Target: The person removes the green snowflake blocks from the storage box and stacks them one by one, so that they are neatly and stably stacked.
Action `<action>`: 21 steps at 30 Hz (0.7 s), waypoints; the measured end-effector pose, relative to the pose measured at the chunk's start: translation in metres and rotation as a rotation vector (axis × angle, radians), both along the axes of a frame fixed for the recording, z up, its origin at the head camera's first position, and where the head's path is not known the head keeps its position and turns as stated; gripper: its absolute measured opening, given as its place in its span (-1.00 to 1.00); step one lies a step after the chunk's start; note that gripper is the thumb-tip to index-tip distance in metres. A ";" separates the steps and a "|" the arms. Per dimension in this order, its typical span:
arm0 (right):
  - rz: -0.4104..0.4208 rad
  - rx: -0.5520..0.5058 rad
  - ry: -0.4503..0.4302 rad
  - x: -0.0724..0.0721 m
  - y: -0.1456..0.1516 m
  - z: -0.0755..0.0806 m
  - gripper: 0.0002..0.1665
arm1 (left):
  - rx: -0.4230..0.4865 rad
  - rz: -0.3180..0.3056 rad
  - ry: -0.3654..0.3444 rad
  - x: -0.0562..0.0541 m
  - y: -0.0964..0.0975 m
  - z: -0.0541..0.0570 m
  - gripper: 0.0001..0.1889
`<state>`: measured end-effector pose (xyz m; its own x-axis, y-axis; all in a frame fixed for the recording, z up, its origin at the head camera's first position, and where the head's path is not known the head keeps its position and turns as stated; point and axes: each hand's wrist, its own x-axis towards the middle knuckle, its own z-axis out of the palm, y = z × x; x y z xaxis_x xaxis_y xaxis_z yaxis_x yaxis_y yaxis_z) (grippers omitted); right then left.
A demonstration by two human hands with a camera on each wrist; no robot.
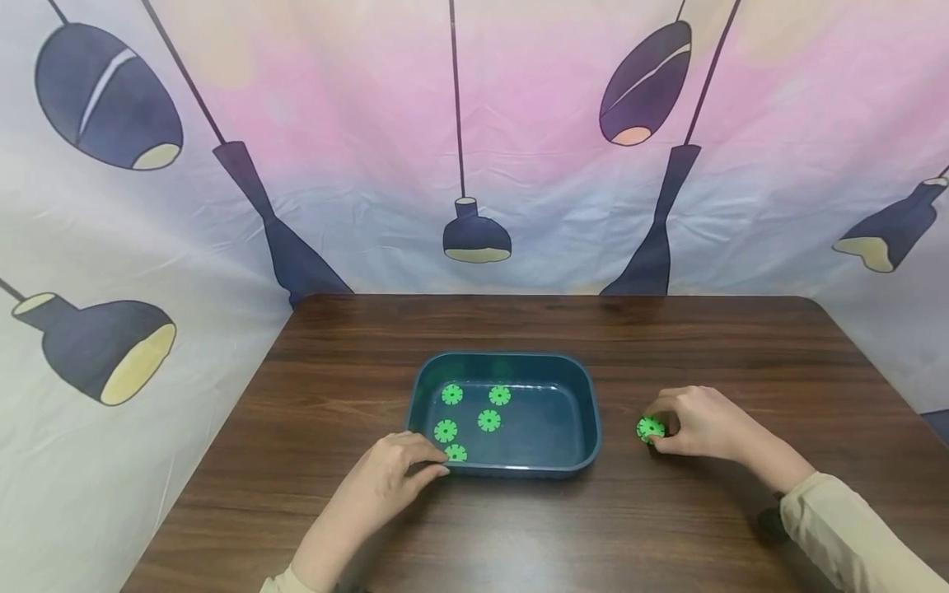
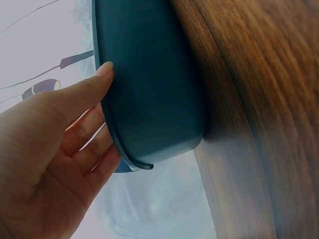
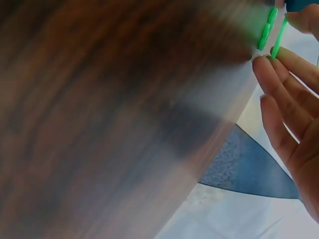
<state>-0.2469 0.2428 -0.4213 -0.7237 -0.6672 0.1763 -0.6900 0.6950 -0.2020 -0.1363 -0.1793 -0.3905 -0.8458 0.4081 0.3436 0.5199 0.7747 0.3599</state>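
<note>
A dark teal rectangular tray (image 1: 549, 420) stands on the table, with several flat green notched discs (image 1: 489, 421) lying in its left half. My left hand (image 1: 393, 469) holds the tray's near left rim; in the left wrist view the thumb presses the outer wall and the fingers are behind the rim. Right of the tray, my right hand (image 1: 697, 424) pinches a green notched disc (image 3: 280, 37) between thumb and fingers. In the right wrist view, more green (image 3: 267, 29) lies on the table beside that disc; how many discs it is, I cannot tell.
The brown wooden table (image 1: 356, 371) reaches back to a cloth backdrop (image 1: 385, 231) printed with hanging lamps. Bare wood surrounds the tray and lies between it and my right hand.
</note>
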 end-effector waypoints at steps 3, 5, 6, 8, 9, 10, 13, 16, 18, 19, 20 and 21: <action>0.017 0.009 0.044 0.000 -0.001 -0.001 -0.76 | 0.007 -0.005 0.007 0.000 0.000 0.000 -0.87; 0.028 0.013 0.061 0.000 -0.002 -0.002 -0.77 | 0.009 -0.006 0.005 0.000 0.000 0.000 -0.87; 0.028 0.018 0.068 0.000 -0.003 -0.002 -0.77 | 0.010 -0.006 0.002 0.000 0.000 0.000 -0.87; 0.034 0.026 0.070 0.000 -0.003 -0.003 -0.77 | 0.010 -0.004 -0.004 0.000 0.000 0.001 -0.87; 0.035 0.029 0.068 0.000 -0.003 -0.003 -0.78 | 0.009 -0.001 -0.007 0.000 0.000 0.001 -0.87; 0.032 0.035 0.065 0.000 -0.003 -0.004 -0.78 | 0.008 0.000 -0.010 0.000 0.000 0.001 -0.87; 0.030 0.047 0.050 0.000 -0.003 -0.004 -0.78 | 0.005 0.005 -0.018 0.001 0.000 0.002 -0.87; 0.027 0.056 0.039 0.000 -0.003 -0.004 -0.79 | 0.002 0.006 -0.027 0.001 0.001 0.002 -0.87; 0.024 0.054 0.028 0.000 -0.003 -0.004 -0.78 | 0.003 0.006 -0.030 0.001 0.001 0.002 -0.87; 0.021 0.052 0.021 0.000 -0.003 -0.004 -0.78 | 0.004 0.006 -0.032 0.001 0.001 0.002 -0.87; 0.018 0.050 0.013 0.000 -0.003 -0.003 -0.78 | 0.006 0.006 -0.032 0.001 0.000 0.002 -0.87; 0.016 0.047 0.005 0.000 -0.003 -0.003 -0.77 | 0.007 0.006 -0.033 0.001 0.000 0.002 -0.87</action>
<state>-0.2464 0.2396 -0.4242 -0.7120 -0.6864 0.1480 -0.7021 0.6925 -0.1660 -0.1354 -0.1788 -0.3882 -0.8591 0.4009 0.3183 0.5033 0.7751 0.3821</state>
